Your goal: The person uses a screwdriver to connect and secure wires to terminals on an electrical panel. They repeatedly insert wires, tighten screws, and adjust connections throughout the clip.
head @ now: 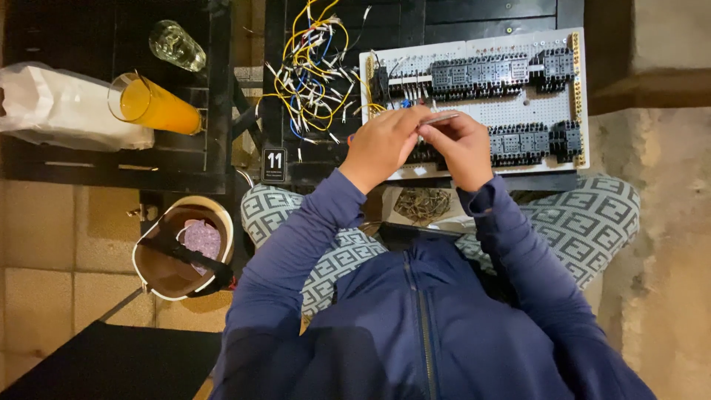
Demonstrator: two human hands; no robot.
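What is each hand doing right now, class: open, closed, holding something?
Left hand: closed, fingers pinched at the thin metal tool.
Right hand: closed on that tool, above the white panel board.

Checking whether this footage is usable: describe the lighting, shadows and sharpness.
Head view: warm, dim light; the white panel is brightest and fairly sharp; the dark table and lower-left corner sink into shadow; both hands, left hand and right hand, look slightly soft; wide-angle bending at the edges.
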